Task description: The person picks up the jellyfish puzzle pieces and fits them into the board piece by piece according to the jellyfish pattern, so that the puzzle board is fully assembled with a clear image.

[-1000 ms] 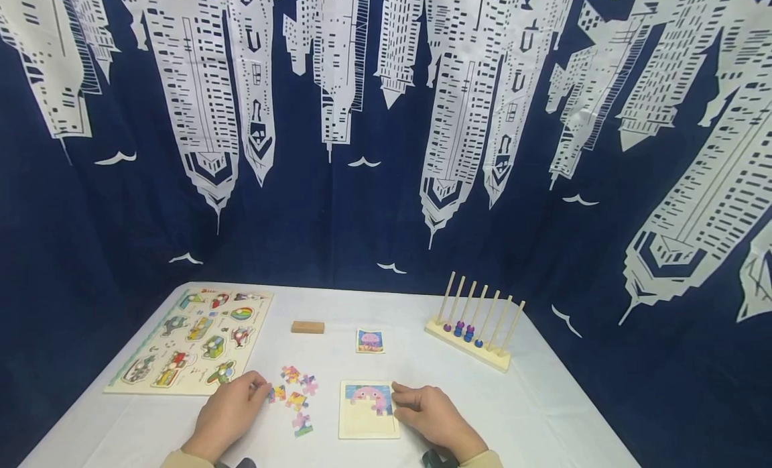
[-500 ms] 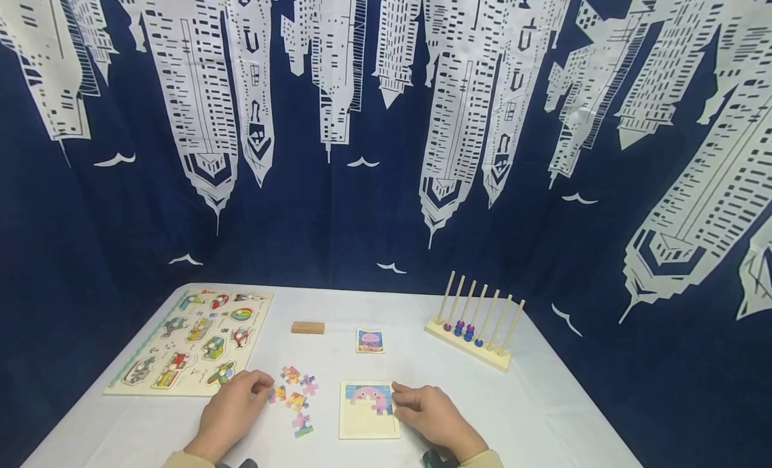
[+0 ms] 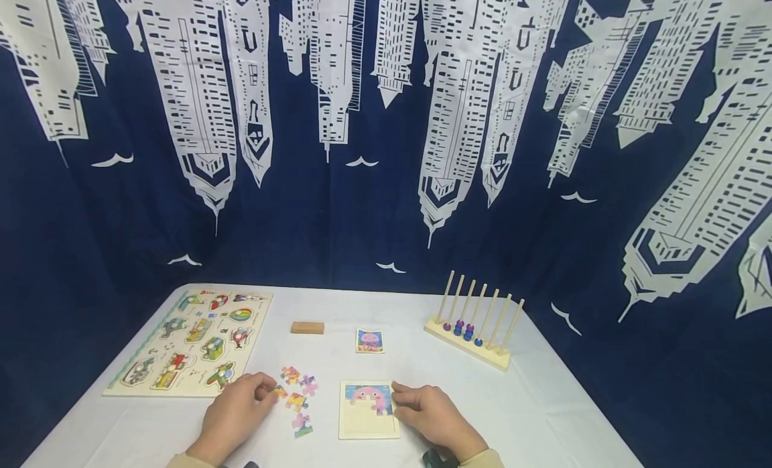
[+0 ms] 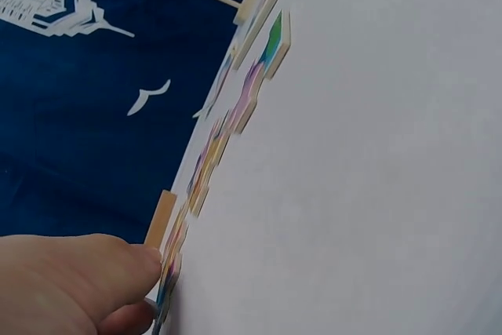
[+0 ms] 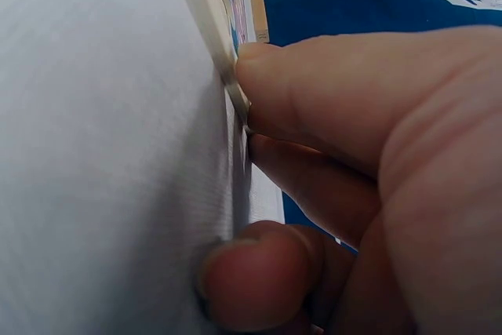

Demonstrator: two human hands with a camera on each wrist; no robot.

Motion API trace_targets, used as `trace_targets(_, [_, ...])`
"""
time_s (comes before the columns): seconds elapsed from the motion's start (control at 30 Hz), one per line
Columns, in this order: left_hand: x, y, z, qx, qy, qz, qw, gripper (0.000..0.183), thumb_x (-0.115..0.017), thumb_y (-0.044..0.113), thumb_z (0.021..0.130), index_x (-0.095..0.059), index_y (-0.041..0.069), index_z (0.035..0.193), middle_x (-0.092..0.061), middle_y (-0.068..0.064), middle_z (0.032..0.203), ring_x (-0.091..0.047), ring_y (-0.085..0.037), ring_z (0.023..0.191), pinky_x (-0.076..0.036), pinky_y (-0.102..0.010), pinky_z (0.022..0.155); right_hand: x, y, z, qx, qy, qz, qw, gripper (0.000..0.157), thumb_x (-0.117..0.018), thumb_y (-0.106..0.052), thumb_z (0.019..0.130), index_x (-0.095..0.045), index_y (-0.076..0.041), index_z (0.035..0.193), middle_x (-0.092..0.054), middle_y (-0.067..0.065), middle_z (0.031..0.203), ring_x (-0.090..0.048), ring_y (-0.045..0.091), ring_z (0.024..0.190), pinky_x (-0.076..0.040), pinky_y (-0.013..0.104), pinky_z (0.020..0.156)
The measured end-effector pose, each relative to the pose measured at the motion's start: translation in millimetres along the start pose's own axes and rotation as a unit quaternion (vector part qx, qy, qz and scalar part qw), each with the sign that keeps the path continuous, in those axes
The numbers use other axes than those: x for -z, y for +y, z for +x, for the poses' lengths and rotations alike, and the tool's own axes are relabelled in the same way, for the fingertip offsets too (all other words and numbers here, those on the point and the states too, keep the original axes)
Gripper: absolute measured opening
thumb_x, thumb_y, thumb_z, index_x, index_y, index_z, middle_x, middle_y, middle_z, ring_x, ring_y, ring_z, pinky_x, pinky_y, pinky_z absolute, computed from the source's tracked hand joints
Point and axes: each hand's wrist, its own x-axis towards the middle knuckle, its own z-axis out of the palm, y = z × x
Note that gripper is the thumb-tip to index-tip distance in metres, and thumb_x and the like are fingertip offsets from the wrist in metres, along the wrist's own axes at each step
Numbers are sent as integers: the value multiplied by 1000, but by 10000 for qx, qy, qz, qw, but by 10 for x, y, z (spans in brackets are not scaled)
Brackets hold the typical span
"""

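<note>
In the head view my left hand [image 3: 236,411] bends its fingers over a small yellow jigsaw piece [image 3: 281,391], the leftmost of a loose group. The left wrist view shows thumb and fingertip pinching at the near piece [image 4: 170,272], partly hidden. My right hand [image 3: 433,414] grips the right edge of a square wooden puzzle tray [image 3: 368,428], its thumb and fingers at the rim. Joined pieces [image 3: 368,393] showing a pink face fill the tray's top and right side. Other loose pieces [image 3: 297,401] lie between the left hand and the tray.
A small pink-creature picture card [image 3: 370,341] lies behind the tray, and a wooden block [image 3: 307,328] to its left. A peg puzzle board [image 3: 187,340] lies far left. At the back right stands a bead rack [image 3: 470,344] with upright rods.
My left hand has shifted slightly right, and its fingers now cover more of the yellow jigsaw piece. The right hand and the tray have stayed in place.
</note>
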Motion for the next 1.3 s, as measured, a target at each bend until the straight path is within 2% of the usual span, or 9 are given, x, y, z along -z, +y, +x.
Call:
trace_targets(0.1, [-30,21,-14,-194,93,-37,9998,11,-80,26,88,-74,23,97,-65,11,83,-60,-8,72,-47,-31,58,3,-4,-1,43,0,5,10000,34,-74,-30,94,-75,-11,122,-65,1,140,-60,35,132,-41,62,108])
trace_targets(0.3, [-89,78,-57,-509,198,-124,9984,10,-82,25,86,-75,28,93,-61,16,80,-51,-3,65,-44,-25,56,14,-18,-8,49,-1,13,10000,34,-74,-31,93,-76,-12,122,-66,1,139,-60,34,131,-42,61,108])
trace_targets(0.5, [-119,85,-81,-592,91,-51,9982,16,-84,28,84,-77,32,97,-56,21,78,-44,0,62,-40,-23,56,13,-18,5,8,-16,-26,10000,34,-74,-31,93,-76,-13,121,-66,0,139,-61,34,131,-42,61,108])
trace_targets(0.7, [-110,97,-103,-747,-4,109,9971,19,-84,28,84,-79,33,101,-49,20,73,-41,-1,60,-38,-23,54,13,-28,3,-40,-31,8,10000,34,-74,-31,93,-76,-13,121,-66,0,139,-60,34,132,-42,61,109])
trace_targets(0.93, [-96,101,-108,-703,-72,73,9975,16,-85,28,84,-75,34,95,-52,20,75,-45,-1,63,-40,-23,57,9,-17,-2,32,0,7,10000,33,-75,-30,92,-76,-13,121,-66,1,139,-61,33,130,-42,61,108])
trace_targets(1.3, [-100,94,-91,-577,-102,74,9983,16,-85,31,83,-73,33,94,-54,18,76,-45,-3,62,-40,-25,57,18,-37,-10,11,10,6,10000,33,-75,-31,92,-76,-13,120,-66,1,139,-61,34,130,-42,63,108])
